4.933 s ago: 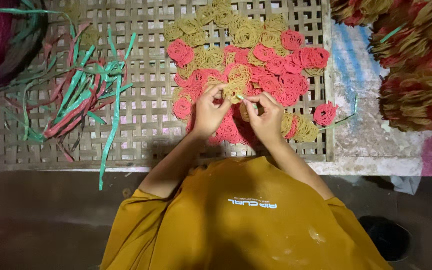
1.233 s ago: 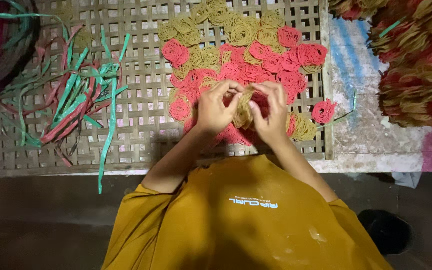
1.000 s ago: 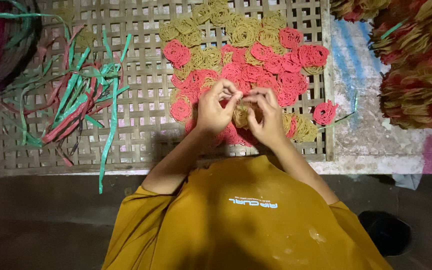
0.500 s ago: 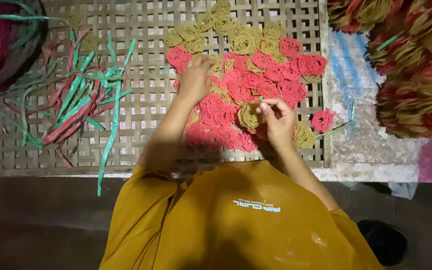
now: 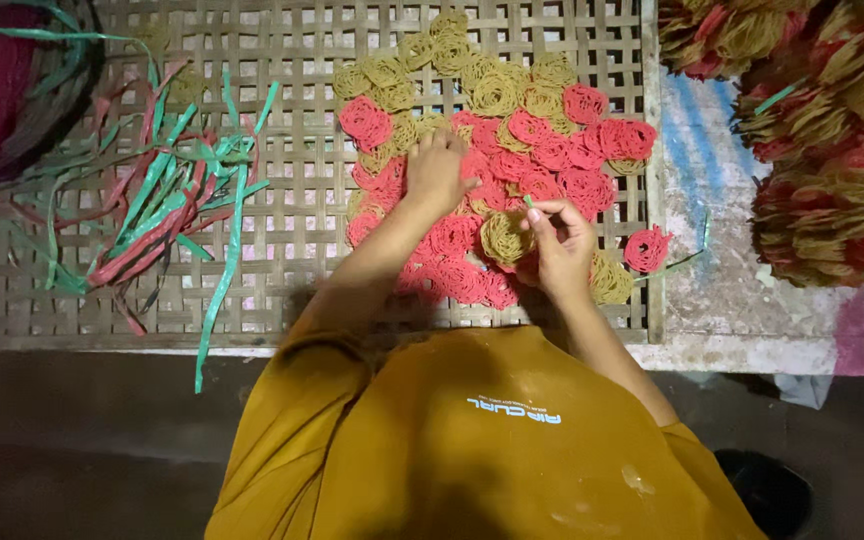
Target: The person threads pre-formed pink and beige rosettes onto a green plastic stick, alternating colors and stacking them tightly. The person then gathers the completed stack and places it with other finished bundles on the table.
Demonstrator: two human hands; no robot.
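1. Seen from above, a person in a mustard shirt (image 5: pixel 492 440) works over a woven bamboo tray (image 5: pixel 282 260) on a pale surface (image 5: pixel 722 300).
2. The left hand (image 5: pixel 437 170) lies on the spread of red and yellow noodle coils (image 5: pixel 512 130) at the tray's middle, its grip loosely spread with fingers curled on a coil, apparently to steady or pick it.
3. The right hand (image 5: pixel 560 240) pinches a thin green strip (image 5: pixel 530 203) just beside a yellow coil (image 5: pixel 505 237), seemingly for tying.
4. Loose green and red strips (image 5: pixel 152 210) lie on the tray's left part within reach; tied bundles (image 5: pixel 832 150) are stacked off its right edge.
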